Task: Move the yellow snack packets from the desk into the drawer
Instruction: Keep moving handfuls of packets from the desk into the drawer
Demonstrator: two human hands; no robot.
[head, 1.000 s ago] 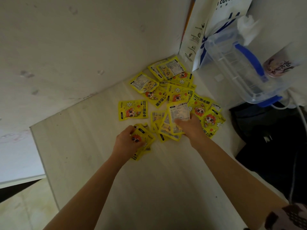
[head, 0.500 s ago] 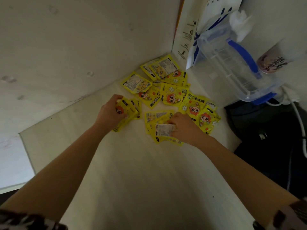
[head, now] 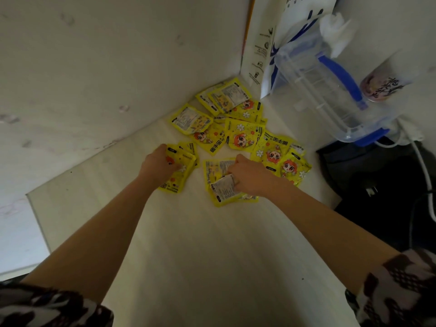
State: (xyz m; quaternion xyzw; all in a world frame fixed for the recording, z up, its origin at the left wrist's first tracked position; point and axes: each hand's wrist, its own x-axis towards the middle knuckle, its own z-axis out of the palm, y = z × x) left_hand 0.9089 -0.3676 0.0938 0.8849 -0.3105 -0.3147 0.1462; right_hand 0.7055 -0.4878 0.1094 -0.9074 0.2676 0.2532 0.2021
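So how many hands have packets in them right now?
2: left hand grips a stack near the wall; right hand grips a bunch before the loose pile.

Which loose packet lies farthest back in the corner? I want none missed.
The label-side-up yellow packet nearest the white paper bag; the other packets lie closer to the hands.

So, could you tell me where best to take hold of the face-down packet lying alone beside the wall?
Probably pinch the face-down packet by its near-left edge, coming from the open desk side. It lies flat, its far edge is close to the wall, and its right side overlaps a neighbouring packet.
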